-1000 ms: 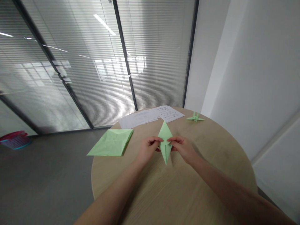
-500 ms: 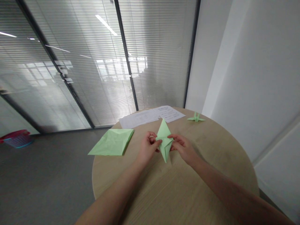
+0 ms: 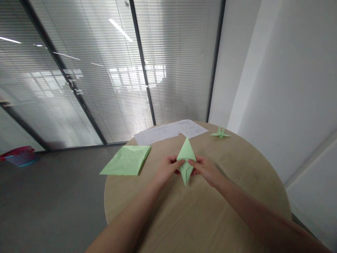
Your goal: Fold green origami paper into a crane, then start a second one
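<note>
Between my hands is a light green folded origami paper, a long diamond with one point away from me and the other towards me. My left hand pinches its left side, thumb lying on the front near the middle crease. On the right edge my right hand grips it the same way, its thumb also on the front. The other fingers of both hands are partly hidden behind the paper. Narrower folded flaps show on the lower half.
A larger green paper lies at the round table's left edge, partly overhanging. White printed sheets lie at the back. A small green paper crane stands back right. A red and blue basket is on the floor at left.
My right thumb has come onto the paper's front, close to the left thumb. The paper has shifted slightly towards me, and its middle fold now lies flatter.
</note>
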The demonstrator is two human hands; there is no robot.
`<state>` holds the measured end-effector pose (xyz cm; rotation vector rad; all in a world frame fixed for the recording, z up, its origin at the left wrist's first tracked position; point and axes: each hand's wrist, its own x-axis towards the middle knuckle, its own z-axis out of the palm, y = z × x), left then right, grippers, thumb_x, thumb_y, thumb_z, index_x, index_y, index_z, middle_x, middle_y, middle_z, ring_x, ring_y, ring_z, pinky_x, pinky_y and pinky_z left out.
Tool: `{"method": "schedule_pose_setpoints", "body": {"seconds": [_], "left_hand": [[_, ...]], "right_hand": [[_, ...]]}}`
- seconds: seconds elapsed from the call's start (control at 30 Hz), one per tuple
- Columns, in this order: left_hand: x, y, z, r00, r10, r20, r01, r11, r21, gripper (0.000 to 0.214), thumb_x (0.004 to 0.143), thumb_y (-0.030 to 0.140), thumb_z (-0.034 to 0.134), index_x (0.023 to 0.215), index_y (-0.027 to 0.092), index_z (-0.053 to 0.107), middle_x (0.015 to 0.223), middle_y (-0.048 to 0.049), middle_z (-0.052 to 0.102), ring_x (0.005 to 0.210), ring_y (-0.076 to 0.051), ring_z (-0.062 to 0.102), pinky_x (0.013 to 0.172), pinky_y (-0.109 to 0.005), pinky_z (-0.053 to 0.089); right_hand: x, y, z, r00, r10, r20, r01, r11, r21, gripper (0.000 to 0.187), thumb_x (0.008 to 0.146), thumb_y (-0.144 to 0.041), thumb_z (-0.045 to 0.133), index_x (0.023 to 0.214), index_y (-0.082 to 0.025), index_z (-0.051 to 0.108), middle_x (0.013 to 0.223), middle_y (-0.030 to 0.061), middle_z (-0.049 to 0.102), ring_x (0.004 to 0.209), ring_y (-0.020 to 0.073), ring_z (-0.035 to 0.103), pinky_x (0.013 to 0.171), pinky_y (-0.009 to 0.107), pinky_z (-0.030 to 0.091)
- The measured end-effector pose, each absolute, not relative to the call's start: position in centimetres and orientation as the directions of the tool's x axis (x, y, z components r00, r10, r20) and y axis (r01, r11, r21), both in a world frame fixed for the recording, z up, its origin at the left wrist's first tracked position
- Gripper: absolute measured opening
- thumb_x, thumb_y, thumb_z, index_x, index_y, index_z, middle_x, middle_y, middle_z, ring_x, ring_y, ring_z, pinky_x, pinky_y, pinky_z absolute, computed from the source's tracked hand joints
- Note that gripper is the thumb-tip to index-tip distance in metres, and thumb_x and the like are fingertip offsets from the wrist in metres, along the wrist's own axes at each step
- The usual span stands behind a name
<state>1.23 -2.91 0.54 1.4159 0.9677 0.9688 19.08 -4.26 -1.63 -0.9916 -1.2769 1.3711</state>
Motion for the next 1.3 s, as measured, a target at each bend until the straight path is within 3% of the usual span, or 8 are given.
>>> {"method": "schedule_pose_setpoints", "body": {"seconds": [0.33,0.53,0.8,1.1,1.3], "left_hand": [[1.26,-3.04,0.61,0.296,0.954,0.054,0.072,-0.079,0.994,0.024,0.074,0.035,0.072,0.073,0.011,0.073,0.066,-0.0044,0.067,0.058,-0.013,0.057,0.056,-0.024,0.046],[1.51,-3.25,0.79,0.29,0.956,0.028,0.082,-0.054,0.995,0.037,0.08,0.048,0.065,0.075,0.012,0.071,0.067,-0.0052,0.066,0.057,-0.015,0.058,0.054,-0.026,0.048],[1.14,-2.69,0.53,0.276,0.952,0.13,0.114,-0.167,0.979,0.039,0.083,0.051,0.06,0.07,0.014,0.069,0.062,-0.0032,0.064,0.057,-0.015,0.057,0.058,-0.027,0.048],[1.21,-2.36,0.1,0.286,0.956,0.058,0.136,-0.101,0.986,0.04,0.078,0.053,0.065,0.069,0.014,0.068,0.064,-0.0038,0.063,0.057,-0.014,0.056,0.051,-0.025,0.047],[1.02,-2.84,0.84,0.256,0.961,0.102,0.129,-0.139,0.982,0.032,0.077,0.045,0.067,0.066,0.015,0.068,0.06,-0.0015,0.061,0.056,-0.012,0.053,0.055,-0.024,0.046]], "right_hand": [[18.44,-4.44,-1.88,-0.161,0.983,0.091,-0.107,0.075,-0.991,0.041,0.078,-0.055,0.067,0.085,-0.015,0.072,0.074,0.0063,0.07,0.062,0.0189,0.064,0.057,0.032,0.055],[18.59,-4.63,-1.37,-0.136,0.981,0.141,-0.13,0.123,-0.984,0.038,0.078,-0.054,0.067,0.084,-0.016,0.073,0.076,0.0062,0.071,0.066,0.0206,0.065,0.061,0.034,0.057],[18.3,-4.51,-1.49,-0.211,0.973,0.092,-0.236,0.041,-0.971,0.04,0.075,-0.054,0.072,0.087,-0.015,0.072,0.082,0.0088,0.074,0.069,0.0208,0.068,0.066,0.037,0.058],[19.02,-4.17,-1.41,-0.197,0.978,0.066,-0.225,0.02,-0.974,0.044,0.073,-0.054,0.073,0.088,-0.013,0.072,0.083,0.0105,0.074,0.074,0.023,0.069,0.071,0.039,0.057],[18.88,-4.21,-1.42,-0.203,0.978,0.049,-0.268,-0.007,-0.963,0.043,0.074,-0.054,0.073,0.09,-0.014,0.071,0.085,0.0098,0.075,0.075,0.0224,0.07,0.074,0.038,0.057]]}}
